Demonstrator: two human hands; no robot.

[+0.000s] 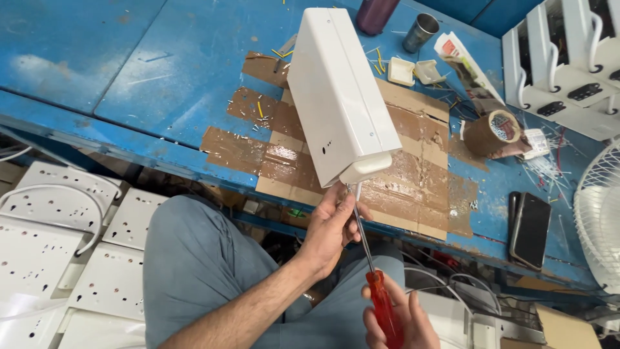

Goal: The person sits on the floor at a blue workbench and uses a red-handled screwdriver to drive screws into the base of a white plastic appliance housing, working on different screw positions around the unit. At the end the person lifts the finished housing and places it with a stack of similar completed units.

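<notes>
Presently the left hand [329, 226] grips the lower end of a long white metal housing [339, 90], which leans over the near edge of the blue worktop [161, 58] above taped cardboard [413, 174]. Right hand [394, 320] is clenched around the red handle of a screwdriver [371, 265]; its shaft points up at the housing's end cap. Tape roll [494, 132] and two dark phones [529, 229] lie toward the right edge.
</notes>
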